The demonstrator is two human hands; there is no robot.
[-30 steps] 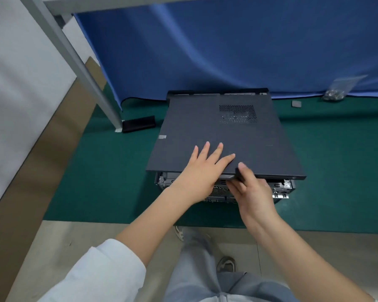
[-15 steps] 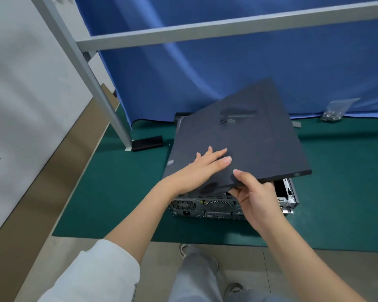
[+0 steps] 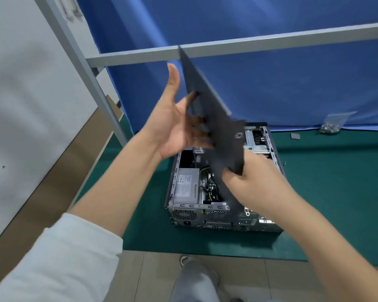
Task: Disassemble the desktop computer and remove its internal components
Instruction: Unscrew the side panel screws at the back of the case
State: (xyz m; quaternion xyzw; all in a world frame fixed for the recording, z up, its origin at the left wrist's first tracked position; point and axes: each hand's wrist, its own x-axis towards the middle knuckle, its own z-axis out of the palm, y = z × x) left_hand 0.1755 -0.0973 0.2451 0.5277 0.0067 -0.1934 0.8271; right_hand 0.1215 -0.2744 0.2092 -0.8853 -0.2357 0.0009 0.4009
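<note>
The desktop computer case point(image 3: 183, 216) lies open on the green mat, its silver power supply point(image 3: 187, 185) and cables exposed inside. The dark side panel point(image 3: 216, 131) is lifted clear of the case and tilted nearly on edge above it. My right hand point(image 3: 249, 179) grips the panel's near lower corner. My left hand point(image 3: 172, 125) is open, palm up, its straight fingers resting against the panel's left face, thumb pointing up.
A grey metal frame post point(image 3: 92, 83) and crossbar point(image 3: 271, 43) stand close behind the raised panel, before a blue curtain point(image 3: 292, 88). A bag of screws point(image 3: 333, 125) and a small grey pad point(image 3: 295, 136) lie on the green mat point(image 3: 336, 192) at the back right.
The side panel has come off the case and swung up from flat to nearly on edge. Both hands rose with it, and the case interior is now uncovered.
</note>
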